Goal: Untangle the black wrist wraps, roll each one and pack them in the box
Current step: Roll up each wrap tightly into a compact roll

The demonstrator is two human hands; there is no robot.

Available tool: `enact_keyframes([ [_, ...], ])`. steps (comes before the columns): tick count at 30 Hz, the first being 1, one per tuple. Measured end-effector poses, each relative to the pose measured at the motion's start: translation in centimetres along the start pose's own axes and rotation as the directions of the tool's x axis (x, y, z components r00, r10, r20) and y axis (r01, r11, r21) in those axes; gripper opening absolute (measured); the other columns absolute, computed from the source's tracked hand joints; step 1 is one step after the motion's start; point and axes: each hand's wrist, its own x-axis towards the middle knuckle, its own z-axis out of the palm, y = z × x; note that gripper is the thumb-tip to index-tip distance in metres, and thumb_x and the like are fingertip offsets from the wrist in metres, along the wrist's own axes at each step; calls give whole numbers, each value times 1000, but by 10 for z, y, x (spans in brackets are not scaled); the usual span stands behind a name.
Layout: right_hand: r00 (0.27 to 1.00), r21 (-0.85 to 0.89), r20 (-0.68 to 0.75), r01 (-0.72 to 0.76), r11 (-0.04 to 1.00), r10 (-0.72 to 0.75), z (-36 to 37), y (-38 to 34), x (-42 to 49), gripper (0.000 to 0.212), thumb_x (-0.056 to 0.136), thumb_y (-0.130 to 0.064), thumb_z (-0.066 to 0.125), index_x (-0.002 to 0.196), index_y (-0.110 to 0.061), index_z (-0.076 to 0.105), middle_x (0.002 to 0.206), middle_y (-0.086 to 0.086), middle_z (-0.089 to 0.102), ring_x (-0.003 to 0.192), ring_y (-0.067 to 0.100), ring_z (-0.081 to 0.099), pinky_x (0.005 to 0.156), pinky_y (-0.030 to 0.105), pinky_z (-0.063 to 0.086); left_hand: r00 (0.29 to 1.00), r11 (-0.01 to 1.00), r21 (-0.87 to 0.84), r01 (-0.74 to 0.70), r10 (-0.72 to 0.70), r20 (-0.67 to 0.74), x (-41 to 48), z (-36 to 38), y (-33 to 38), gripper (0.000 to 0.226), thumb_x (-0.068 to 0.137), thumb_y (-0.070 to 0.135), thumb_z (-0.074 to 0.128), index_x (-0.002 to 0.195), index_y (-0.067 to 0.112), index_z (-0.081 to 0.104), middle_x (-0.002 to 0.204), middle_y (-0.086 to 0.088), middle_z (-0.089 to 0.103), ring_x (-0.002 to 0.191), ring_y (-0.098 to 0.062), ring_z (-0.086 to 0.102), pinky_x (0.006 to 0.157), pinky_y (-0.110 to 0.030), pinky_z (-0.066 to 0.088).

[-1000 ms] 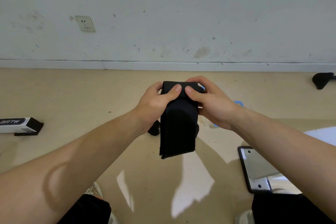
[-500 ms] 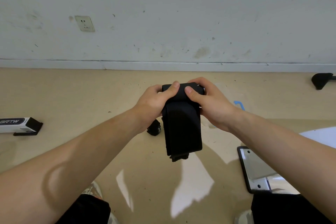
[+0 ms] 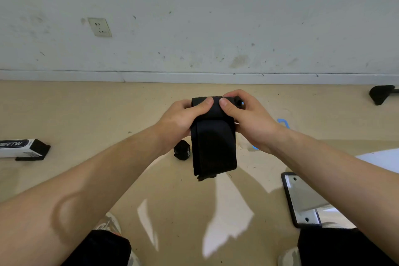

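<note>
both our hands, left (image 3: 179,119) and right (image 3: 248,119), pinch the half-rolled black fabric wrist wrap (image 3: 212,136); slacken and its hanging tail could unwind the roll.

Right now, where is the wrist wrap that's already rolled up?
The rolled wrist wrap lies on the floor near the centre, just below the left hand, left of the hanging wrap.

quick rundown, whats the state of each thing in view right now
left hand: gripping the top of the wrist wrap, thumb pressed on the roll
right hand: gripping the same roll from the other side
wrist wrap: partly rolled at the top, tail hanging loose
second wrist wrap: rolled up, lying on the floor
box: lying on its side on the floor, not yet packed
</note>
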Motion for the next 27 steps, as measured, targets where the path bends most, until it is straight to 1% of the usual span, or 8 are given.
enact_keyframes([
  [4, 1000, 38, 0, -14, 999, 14, 0, -4, -2, 25, 95, -27, 70, 114, -13, 61, 104, 8, 67, 94, 23, 67, 97, 55, 53, 1000, 1000, 24, -20, 20, -12, 3, 0, -3, 63, 83, 52, 74, 128, 9, 67, 120, -11, 76, 112, -28, 73, 102, -45, 57],
  [8, 990, 59, 85, -122, 991, 117, -1, -8, -3, 40, 97, -40, 64, 121, -9, 62, 108, 4, 75, 99, 23, 73, 98, 50, 54, 995, 996, 24, -85, 86, -42, 4, 0, -4, 80, 69, 60, 78, 131, 12, 65, 122, -12, 74, 112, -30, 73, 104, -49, 55],
  [10, 989, 33, 92, -116, 993, 113, 2, -8, -4, 40, 98, -46, 61, 118, -12, 67, 109, 6, 76, 104, 25, 73, 98, 50, 54, 994, 995, 29, -96, 97, -51, 4, -1, -5, 76, 71, 57, 79, 130, 12, 64, 121, -12, 75, 110, -31, 73, 103, -50, 55],
  [14, 998, 18, 31, -53, 998, 52, 3, -8, -3, 45, 92, -45, 69, 112, -5, 62, 111, 18, 71, 97, 28, 70, 98, 66, 49, 992, 995, 29, -98, 100, -78, 4, 0, -5, 64, 77, 51, 77, 127, 13, 65, 116, -9, 77, 107, -28, 75, 102, -49, 57],
  [16, 999, 16, 24, -25, 1000, 25, 2, -5, -2, 28, 97, -33, 68, 109, -9, 61, 106, 12, 70, 98, 25, 69, 98, 61, 52, 996, 998, 29, -63, 64, -68, 5, 0, -3, 70, 75, 59, 75, 126, 12, 68, 117, -8, 77, 107, -25, 75, 102, -48, 57],
  [18, 1000, 8, 16, -23, 1000, 23, 2, -3, -3, 21, 98, -28, 67, 110, -12, 61, 107, 10, 68, 100, 26, 69, 97, 58, 54, 997, 997, 52, -54, 57, -49, 6, -1, -2, 76, 71, 66, 76, 124, 11, 70, 117, -9, 77, 109, -26, 74, 103, -48, 56],
  [23, 990, 34, 80, -118, 992, 115, 0, -4, -3, 36, 99, -38, 63, 118, -8, 60, 108, 7, 71, 98, 26, 72, 88, 44, 58, 990, 993, 62, -105, 110, -87, 3, -1, -4, 68, 74, 56, 78, 122, 10, 68, 114, -13, 77, 105, -30, 75, 101, -51, 57],
  [27, 992, -23, 76, -100, 995, 101, 1, -7, -3, 49, 97, -48, 62, 119, -4, 62, 109, 12, 72, 106, 34, 71, 93, 52, 58, 987, 990, 78, -115, 123, -106, 2, 1, -3, 62, 75, 50, 77, 120, 10, 65, 109, -12, 78, 101, -29, 76, 99, -50, 58],
])
